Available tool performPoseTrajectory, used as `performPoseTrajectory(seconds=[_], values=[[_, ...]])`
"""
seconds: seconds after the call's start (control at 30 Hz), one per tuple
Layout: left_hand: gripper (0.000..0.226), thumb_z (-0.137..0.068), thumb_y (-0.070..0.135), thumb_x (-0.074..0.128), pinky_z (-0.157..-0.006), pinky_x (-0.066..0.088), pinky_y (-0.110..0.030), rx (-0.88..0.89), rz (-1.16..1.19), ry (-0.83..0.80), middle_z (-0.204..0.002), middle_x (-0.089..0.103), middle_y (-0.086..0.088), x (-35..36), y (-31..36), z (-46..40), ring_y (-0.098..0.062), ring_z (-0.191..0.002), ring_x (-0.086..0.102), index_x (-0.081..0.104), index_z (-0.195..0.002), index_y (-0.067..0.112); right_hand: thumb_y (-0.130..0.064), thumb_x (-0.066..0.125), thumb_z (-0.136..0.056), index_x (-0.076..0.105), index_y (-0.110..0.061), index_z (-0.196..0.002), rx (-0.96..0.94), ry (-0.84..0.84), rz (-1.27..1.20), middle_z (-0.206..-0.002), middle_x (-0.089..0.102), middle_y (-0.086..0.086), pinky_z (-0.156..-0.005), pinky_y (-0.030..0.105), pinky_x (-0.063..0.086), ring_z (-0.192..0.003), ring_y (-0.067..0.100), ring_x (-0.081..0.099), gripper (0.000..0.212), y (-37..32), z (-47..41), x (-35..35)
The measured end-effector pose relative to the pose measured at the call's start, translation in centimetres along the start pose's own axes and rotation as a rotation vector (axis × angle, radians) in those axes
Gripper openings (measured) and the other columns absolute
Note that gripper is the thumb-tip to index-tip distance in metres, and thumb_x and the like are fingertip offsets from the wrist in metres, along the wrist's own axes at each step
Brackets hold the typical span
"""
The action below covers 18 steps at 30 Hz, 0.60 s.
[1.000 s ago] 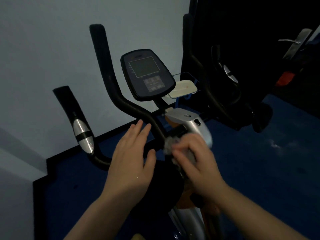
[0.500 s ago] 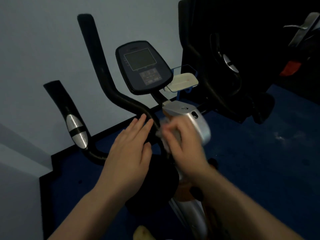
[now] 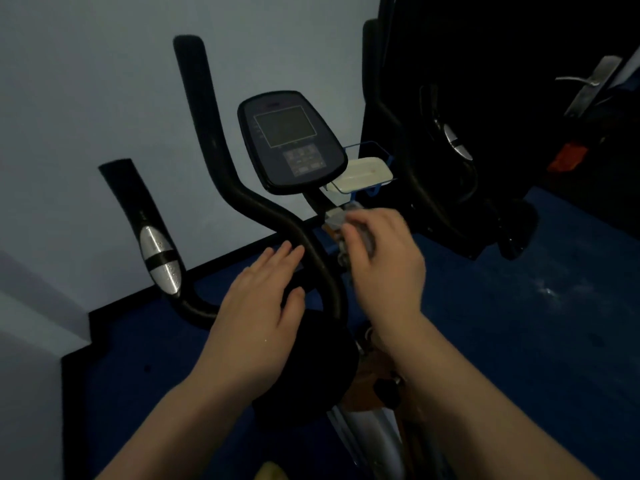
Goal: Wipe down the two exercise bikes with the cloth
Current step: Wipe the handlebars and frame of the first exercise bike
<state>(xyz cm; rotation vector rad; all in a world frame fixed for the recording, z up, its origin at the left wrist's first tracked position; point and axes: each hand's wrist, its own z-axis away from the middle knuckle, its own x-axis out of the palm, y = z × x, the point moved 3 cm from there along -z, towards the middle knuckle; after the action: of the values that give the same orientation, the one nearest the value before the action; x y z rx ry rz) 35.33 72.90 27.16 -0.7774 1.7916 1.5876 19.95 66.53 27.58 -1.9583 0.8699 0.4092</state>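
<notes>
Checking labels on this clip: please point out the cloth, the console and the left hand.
cloth (image 3: 363, 237), head view, grey fold under the fingers.
console (image 3: 291, 143), head view, screen area.
left hand (image 3: 258, 306), head view, back of hand.

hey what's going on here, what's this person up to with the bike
A person is wiping an exercise bike in a dim room. Their right hand grips a cloth against the silver housing just below the console. Their left hand rests open on the black handlebar. A second bike stands behind, untouched.

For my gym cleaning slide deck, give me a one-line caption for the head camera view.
Right hand rubs a cloth below the bike console; left hand rests on the handlebar.
</notes>
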Motion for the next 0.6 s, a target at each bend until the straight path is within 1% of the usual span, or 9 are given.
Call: performPoseTrajectory(seconds=[0.03,0.1,0.17,0.23,0.27,0.33,0.43,0.5,0.6], values=[[0.053,-0.099,0.032,0.037,-0.118,0.006,-0.024,-0.004,0.005,0.000,-0.150,0.008,0.030,0.0,0.0,0.0,0.006,-0.143,0.004,0.019,-0.148,0.041,-0.026,0.056,-0.095,0.068,-0.019,-0.111,-0.035,-0.095,0.017,-0.113,0.063,-0.004,-0.081,0.019,0.039,-0.102,0.011,0.054,0.021,-0.4,-0.4,0.8],[0.053,-0.099,0.032,0.038,-0.117,0.006,-0.023,-0.010,0.017,0.000,-0.150,0.009,0.029,-0.1,0.1,0.0,0.005,-0.144,0.005,0.019,-0.147,0.041,-0.021,0.051,-0.097,0.065,-0.018,-0.120,-0.054,-0.252,-0.028,-0.120,0.062,-0.002,-0.091,0.018,0.032,-0.112,0.016,0.048,0.027,-0.7,0.3,1.7],[0.053,-0.099,0.031,0.039,-0.118,0.007,-0.024,-0.010,0.028,-0.001,-0.153,0.012,0.027,-0.1,0.2,0.0,0.005,-0.144,0.005,0.019,-0.148,0.041,-0.013,0.050,-0.097,0.060,-0.018,-0.127,-0.048,-0.327,-0.158,-0.126,0.059,-0.004,-0.099,0.018,0.032,-0.117,0.012,0.045,0.032,-0.3,1.9,1.0],[0.053,-0.099,0.031,0.039,-0.118,0.006,-0.024,-0.007,0.029,0.002,-0.154,0.013,0.026,-0.1,0.2,0.0,0.006,-0.143,0.005,0.019,-0.148,0.042,-0.008,0.055,-0.094,0.060,-0.020,-0.128,-0.063,-0.388,-0.233,-0.128,0.058,-0.005,-0.103,0.019,0.034,-0.121,0.011,0.046,0.036,0.5,2.5,-0.6],[0.053,-0.099,0.032,0.039,-0.117,0.005,-0.022,-0.006,0.025,0.005,-0.153,0.012,0.027,-0.1,0.3,0.0,0.007,-0.142,0.004,0.019,-0.147,0.042,-0.007,0.058,-0.092,0.061,-0.021,-0.127,-0.055,-0.399,-0.225,-0.127,0.059,-0.005,-0.103,0.021,0.037,-0.119,0.011,0.048,0.038,1.0,2.0,-1.1],[0.053,-0.099,0.032,0.039,-0.114,0.004,-0.019,-0.005,0.019,0.008,-0.151,0.012,0.028,-0.2,0.2,0.0,0.008,-0.141,0.005,0.020,-0.147,0.041,-0.012,0.062,-0.090,0.060,-0.022,-0.127,-0.004,-0.323,-0.155,-0.124,0.061,-0.002,-0.099,0.027,0.042,-0.116,0.013,0.052,0.038,1.2,0.2,-1.2],[0.053,-0.099,0.030,0.041,-0.115,0.006,-0.021,-0.003,0.038,0.012,-0.153,0.014,0.026,-0.2,0.3,-0.1,0.006,-0.142,0.006,0.021,-0.147,0.040,-0.017,0.053,-0.096,0.059,-0.019,-0.127,0.025,-0.288,-0.083,-0.123,0.062,-0.001,-0.091,0.017,0.033,-0.114,0.015,0.049,0.032,-1.1,-0.8,1.2],[0.053,-0.099,0.029,0.041,-0.118,0.008,-0.024,-0.002,0.045,0.006,-0.154,0.015,0.025,-0.1,0.3,-0.1,0.005,-0.143,0.007,0.021,-0.147,0.040,-0.016,0.048,-0.098,0.060,-0.019,-0.125,0.029,-0.256,-0.110,-0.120,0.063,-0.003,-0.086,0.011,0.029,-0.112,0.013,0.047,0.029,-1.7,0.6,1.8],[0.054,-0.099,0.031,0.041,-0.117,0.009,-0.024,0.010,0.055,0.011,-0.150,0.014,0.031,-0.1,0.1,0.0,0.005,-0.143,0.008,0.021,-0.147,0.043,-0.014,0.053,-0.096,0.065,-0.022,-0.118,0.083,-0.262,-0.240,-0.116,0.064,-0.012,-0.094,0.014,0.038,-0.112,0.007,0.051,0.027,-0.2,3.3,-0.2]])
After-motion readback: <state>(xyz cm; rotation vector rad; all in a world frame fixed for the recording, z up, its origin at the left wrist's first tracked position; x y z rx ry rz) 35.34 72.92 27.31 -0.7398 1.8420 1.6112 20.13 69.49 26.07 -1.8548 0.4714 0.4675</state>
